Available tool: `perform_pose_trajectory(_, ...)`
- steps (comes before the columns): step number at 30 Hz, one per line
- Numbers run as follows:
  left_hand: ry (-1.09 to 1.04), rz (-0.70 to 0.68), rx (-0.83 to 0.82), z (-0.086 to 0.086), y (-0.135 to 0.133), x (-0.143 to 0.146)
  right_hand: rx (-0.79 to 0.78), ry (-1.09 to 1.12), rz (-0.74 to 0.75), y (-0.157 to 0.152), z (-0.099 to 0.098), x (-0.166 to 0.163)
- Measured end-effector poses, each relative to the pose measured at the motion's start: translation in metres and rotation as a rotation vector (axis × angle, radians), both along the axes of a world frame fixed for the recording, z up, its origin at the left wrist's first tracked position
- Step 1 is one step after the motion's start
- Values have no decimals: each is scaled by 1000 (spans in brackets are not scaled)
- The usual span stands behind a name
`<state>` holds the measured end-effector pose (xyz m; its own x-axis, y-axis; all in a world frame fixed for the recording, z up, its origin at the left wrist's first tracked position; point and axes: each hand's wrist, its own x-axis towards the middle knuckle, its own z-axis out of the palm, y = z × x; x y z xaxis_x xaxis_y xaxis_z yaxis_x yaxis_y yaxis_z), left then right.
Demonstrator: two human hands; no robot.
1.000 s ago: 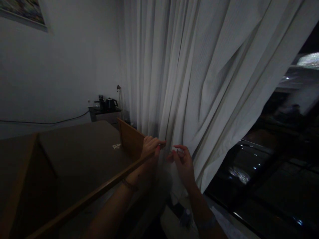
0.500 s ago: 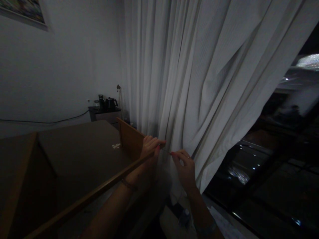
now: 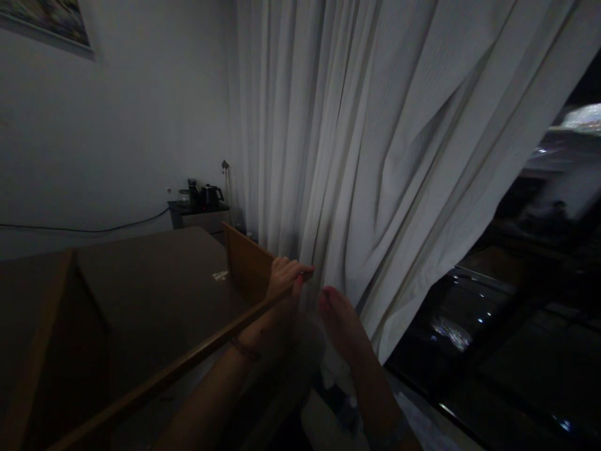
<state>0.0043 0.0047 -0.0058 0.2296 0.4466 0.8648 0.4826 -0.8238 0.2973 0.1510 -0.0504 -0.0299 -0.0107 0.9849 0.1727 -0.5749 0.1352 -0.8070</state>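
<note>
My left hand (image 3: pixel 283 279) is closed around the far corner of a wooden panel (image 3: pixel 188 356), whose narrow edge runs down towards the lower left. Between this corner and my right hand (image 3: pixel 342 322) stretches a thin rod (image 3: pixel 315 285), perhaps a hex key; the dim light hides its exact kind. The fingers of my right hand pinch its near end, slightly blurred. Two more wooden boards stand upright on the dark tabletop: one (image 3: pixel 248 260) behind my left hand, another (image 3: pixel 49 338) at the left.
Long white curtains (image 3: pixel 399 156) hang close behind both hands. Small pale pieces (image 3: pixel 220 275) lie on the brown tabletop (image 3: pixel 164 263). Further back, a kettle (image 3: pixel 211 195) stands on a small cabinet (image 3: pixel 201 218). Dark window glass (image 3: pixel 493 338) fills the right side.
My right hand has rolled over at the wrist, turning its fingers inward around the rod's end. My left hand keeps its hold on the panel corner.
</note>
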Motion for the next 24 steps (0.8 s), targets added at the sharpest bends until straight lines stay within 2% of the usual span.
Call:
perform_pose_trajectory(4,11,10,-2,1,-1,-1,48,-45,-8,0,-6,3)
perform_pose_trajectory(8,24,5,-23,0,0,-1,186,-324,-106,-3,0,3)
perform_pose_trajectory(12,7,18,-17,-1,1,-1,409,-578,-409,-5,8,-1)
perform_pose_trajectory(15,7,0,-6,0,0,-1,448,-627,-579,-4,9,-7)
perform_pose_trajectory(17,-2,-10,6,0,0,-1,372,-556,-576,-2,8,-12)
perform_pose_trajectory(20,-7,-15,17,1,-1,-1,253,-403,-475,-2,7,-15)
perform_pose_trajectory(24,-15,-16,28,1,0,0,239,-369,-424,-4,3,-12)
